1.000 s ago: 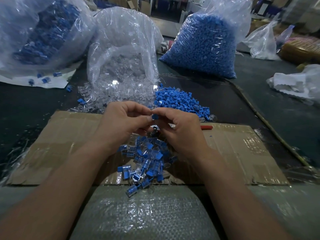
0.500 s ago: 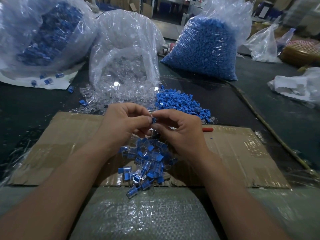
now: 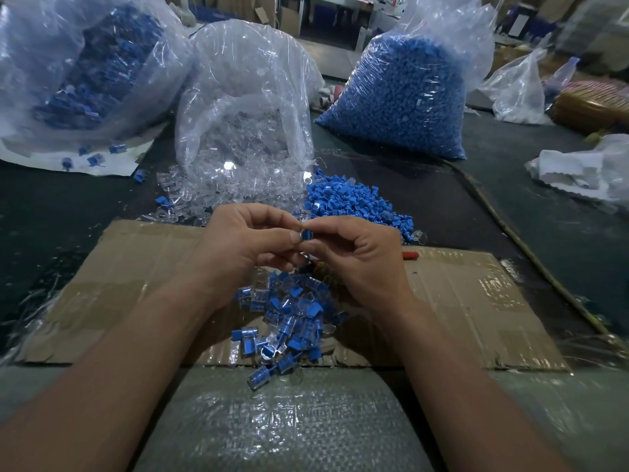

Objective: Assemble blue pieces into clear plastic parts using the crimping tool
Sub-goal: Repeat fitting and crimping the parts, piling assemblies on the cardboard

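Note:
My left hand [image 3: 248,243] and my right hand [image 3: 357,257] meet above the cardboard sheet [image 3: 136,284], fingertips together. Between them they pinch one small blue piece [image 3: 305,235] with a clear plastic part around it. Below the hands lies a heap of assembled blue-and-clear parts [image 3: 289,318]. Loose blue pieces [image 3: 354,199] are piled just behind the right hand, and loose clear parts [image 3: 218,195] spill from the open clear bag [image 3: 245,107]. A red handle tip [image 3: 410,255], partly hidden by my right hand, pokes out on the cardboard.
A big bag of blue pieces [image 3: 401,86] stands at the back right, and a bag of assembled parts [image 3: 85,66] at the back left. White crumpled plastic [image 3: 585,172] lies far right. A woven sack surface [image 3: 272,420] is nearest me.
Both hands have stayed together over the heap, with only slight finger movement on the small blue piece.

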Demonstrator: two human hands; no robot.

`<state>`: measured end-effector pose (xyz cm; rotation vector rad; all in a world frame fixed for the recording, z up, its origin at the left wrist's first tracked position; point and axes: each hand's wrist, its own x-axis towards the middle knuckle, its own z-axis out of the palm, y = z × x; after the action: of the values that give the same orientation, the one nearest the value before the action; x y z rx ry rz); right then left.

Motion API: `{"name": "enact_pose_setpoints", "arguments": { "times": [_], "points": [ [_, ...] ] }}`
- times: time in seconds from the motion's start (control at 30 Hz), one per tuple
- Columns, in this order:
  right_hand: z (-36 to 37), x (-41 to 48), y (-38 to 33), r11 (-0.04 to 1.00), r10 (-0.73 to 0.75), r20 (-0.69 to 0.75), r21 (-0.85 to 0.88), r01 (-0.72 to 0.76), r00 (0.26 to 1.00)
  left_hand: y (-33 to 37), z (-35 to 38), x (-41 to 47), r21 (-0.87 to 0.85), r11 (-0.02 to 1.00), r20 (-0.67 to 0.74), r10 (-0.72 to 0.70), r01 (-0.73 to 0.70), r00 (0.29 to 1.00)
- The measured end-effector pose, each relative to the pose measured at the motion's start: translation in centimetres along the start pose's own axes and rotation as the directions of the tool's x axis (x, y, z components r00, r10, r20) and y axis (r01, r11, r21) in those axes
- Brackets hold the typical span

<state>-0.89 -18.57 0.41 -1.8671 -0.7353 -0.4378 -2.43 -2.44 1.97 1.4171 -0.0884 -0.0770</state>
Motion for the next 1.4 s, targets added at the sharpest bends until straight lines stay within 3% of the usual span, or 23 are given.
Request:
{"name": "enact_pose_setpoints", "arguments": {
  "times": [0.3, 0.87, 1.0, 1.13, 1.2, 1.3, 1.4],
  "points": [
    [-0.3, 0.1, 0.3, 0.983, -0.092, 0.033, -0.159, 0.096, 0.995, -0.1, -0.1, 0.1, -0.016, 0.998, 0.033, -0.058, 0.059, 0.998],
    [-0.2, 0.0, -0.5, 0.964, -0.111, 0.084, -0.234, 0.128, 0.99, -0.5, -0.4, 0.1, 0.071, 0.997, 0.035, -0.026, 0.023, 0.999],
    [-1.3, 0.4, -0.6, 0.954, 0.054, 0.054, -0.298, -0.036, 0.997, -0.5, -0.6, 0.2, -0.013, 1.0, 0.018, -0.021, 0.021, 1.0],
    [-4.1, 0.6, 0.4, 0.863, 0.319, -0.015, -0.409, -0.297, 0.948, -0.7, -0.9, 0.3, -0.03, 1.0, -0.025, 0.008, -0.009, 1.0],
    [-5.3, 0.6, 0.8, 0.807, 0.455, 0.01, -0.428, -0.408, 0.89, -0.8, -1.0, 0.4, -0.026, 1.0, -0.035, 0.016, -0.017, 0.999],
    [-6.3, 0.5, 0.9, 0.728, 0.641, 0.164, -0.438, -0.527, 0.75, -0.8, -1.1, 0.6, -0.034, 0.999, -0.048, 0.019, -0.021, 0.999],
    [-6.2, 0.4, 0.8, 0.683, 0.7, 0.298, -0.543, -0.488, 0.649, -0.9, -1.2, 0.6, -0.026, 0.999, -0.057, 0.031, -0.032, 0.998]
  ]
}}
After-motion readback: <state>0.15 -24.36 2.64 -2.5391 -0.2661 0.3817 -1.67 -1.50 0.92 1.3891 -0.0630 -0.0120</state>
